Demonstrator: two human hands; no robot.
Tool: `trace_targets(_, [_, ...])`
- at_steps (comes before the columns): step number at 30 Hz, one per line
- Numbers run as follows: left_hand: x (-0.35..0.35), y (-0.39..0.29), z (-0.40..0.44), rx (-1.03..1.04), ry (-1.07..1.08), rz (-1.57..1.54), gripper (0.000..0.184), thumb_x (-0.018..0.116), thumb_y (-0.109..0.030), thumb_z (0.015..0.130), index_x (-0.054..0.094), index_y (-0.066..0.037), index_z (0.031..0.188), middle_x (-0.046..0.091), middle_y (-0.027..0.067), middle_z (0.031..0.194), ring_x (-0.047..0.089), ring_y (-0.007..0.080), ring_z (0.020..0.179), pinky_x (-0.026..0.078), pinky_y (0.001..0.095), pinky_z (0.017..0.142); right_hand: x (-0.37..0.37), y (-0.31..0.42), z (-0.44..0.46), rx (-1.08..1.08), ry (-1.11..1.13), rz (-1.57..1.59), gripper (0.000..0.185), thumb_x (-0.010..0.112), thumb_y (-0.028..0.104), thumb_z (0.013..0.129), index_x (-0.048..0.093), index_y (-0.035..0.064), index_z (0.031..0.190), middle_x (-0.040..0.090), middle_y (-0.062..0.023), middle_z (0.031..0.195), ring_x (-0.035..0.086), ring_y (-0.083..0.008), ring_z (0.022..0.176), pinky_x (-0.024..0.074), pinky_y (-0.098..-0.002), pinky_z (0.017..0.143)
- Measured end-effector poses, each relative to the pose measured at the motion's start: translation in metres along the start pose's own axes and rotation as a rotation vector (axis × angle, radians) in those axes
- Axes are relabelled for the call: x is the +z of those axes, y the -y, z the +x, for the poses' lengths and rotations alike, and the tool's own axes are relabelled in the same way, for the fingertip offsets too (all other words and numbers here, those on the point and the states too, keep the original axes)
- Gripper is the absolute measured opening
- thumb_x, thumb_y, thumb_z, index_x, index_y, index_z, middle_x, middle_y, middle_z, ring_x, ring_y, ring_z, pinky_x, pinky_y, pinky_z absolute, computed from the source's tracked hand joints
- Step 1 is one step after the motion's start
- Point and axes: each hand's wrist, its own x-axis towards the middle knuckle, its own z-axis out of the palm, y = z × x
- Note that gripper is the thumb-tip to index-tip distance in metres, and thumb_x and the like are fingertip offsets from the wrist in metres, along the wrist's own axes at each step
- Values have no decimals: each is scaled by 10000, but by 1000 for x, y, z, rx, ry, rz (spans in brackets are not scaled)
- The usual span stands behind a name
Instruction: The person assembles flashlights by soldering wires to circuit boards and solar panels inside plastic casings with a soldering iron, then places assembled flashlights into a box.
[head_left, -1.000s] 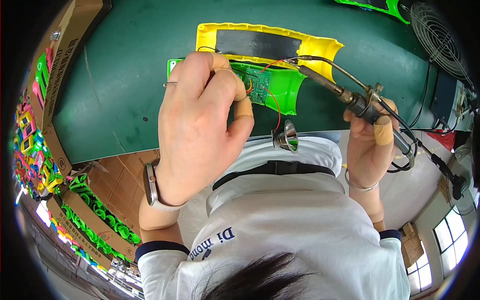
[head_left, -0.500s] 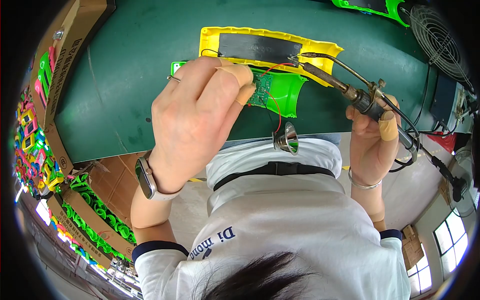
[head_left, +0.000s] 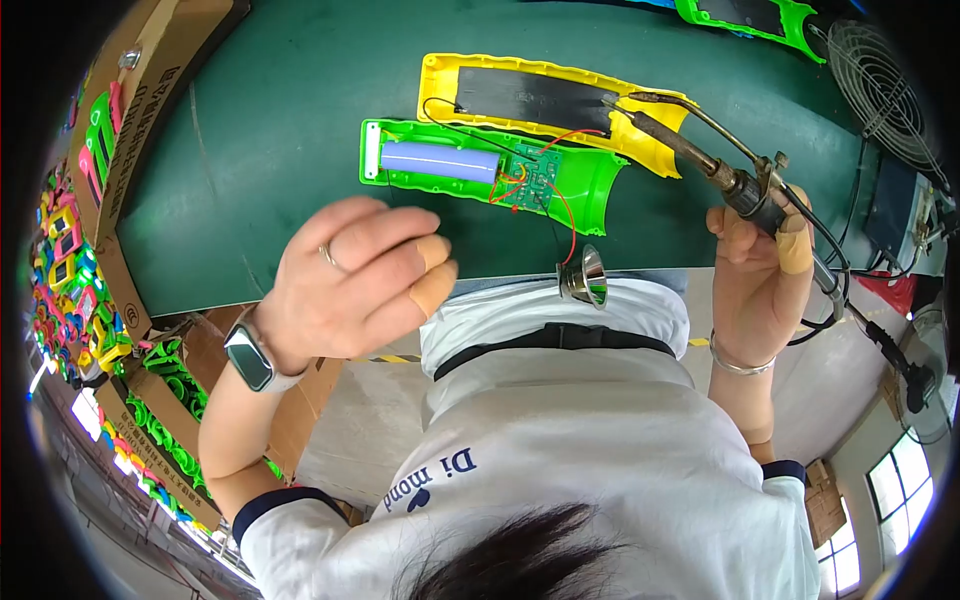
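Note:
My right hand (head_left: 762, 270) grips a soldering iron (head_left: 745, 195) with a thin metal feed tube; its tip is over the right end of a yellow casing half (head_left: 650, 135) lined with a black panel (head_left: 535, 98). My left hand (head_left: 360, 275) hovers at the table's near edge, fingers loosely bent, nothing visible in them; tape wraps its thumb and index finger. Beyond it lies a green casing half (head_left: 590, 185) containing a lilac cylindrical battery (head_left: 440, 160) and a green circuit board (head_left: 535, 175). Wires link board and yellow half. A shiny reflector cup (head_left: 585, 277) hangs by wires at the edge.
A fan with a wire guard (head_left: 880, 80) stands at the far right. Another green casing piece (head_left: 755, 15) lies at the back. Cardboard boxes (head_left: 150, 110) and bins of colourful plastic parts (head_left: 65, 270) line the left. A dark device (head_left: 895, 200) sits at right.
My left hand has drawn back from the circuit board toward the lower left, its fingers loosening. The battery and board are now uncovered. My right hand keeps hold of the soldering iron.

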Motion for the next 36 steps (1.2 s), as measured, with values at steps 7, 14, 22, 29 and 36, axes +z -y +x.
trace_targets(7, [-5, 8, -2, 23, -9, 214, 194, 598, -98, 652, 611, -128, 843, 584, 5, 987, 545, 176, 935, 474, 304, 734, 0, 9, -5, -20, -129, -7, 290, 478, 231, 880, 520, -27, 1004, 538, -77, 788, 544, -171, 686, 444, -293, 677])
trace_targets(14, [-4, 6, 4, -74, -57, 93, 191, 657, -117, 675, 634, -108, 865, 587, 12, 890, 562, 165, 813, 444, 276, 579, -2, 4, -1, 6, 60, -8, 293, 445, 285, 901, 502, 56, 1075, 569, -47, 851, 523, -126, 816, 369, -349, 759])
trace_targets(22, [0, -6, 30, -655, -313, -579, 185, 665, 21, 720, 578, -31, 875, 623, 71, 818, 580, 139, 669, 458, 233, 536, 12, 4, -2, 50, -67, -40, 270, 487, 227, 870, 520, -1, 1009, 547, -72, 838, 549, -162, 734, 419, -278, 653])
trace_targets(29, [11, 10, 31, -140, -266, -83, 267, 713, -53, 571, 623, -82, 820, 615, 30, 835, 532, 184, 695, 436, 262, 560, 10, 5, 0, 45, -16, -69, 280, 498, 202, 857, 530, -33, 1006, 529, -77, 803, 538, -152, 659, 395, -227, 583])
trace_targets(36, [20, 21, 39, -39, -290, -67, 286, 692, -75, 493, 634, -88, 773, 560, 7, 759, 506, 186, 682, 430, 293, 560, 12, 11, 0, 44, -28, -81, 241, 538, 140, 817, 557, -53, 959, 515, -64, 794, 550, -146, 608, 400, -214, 528])
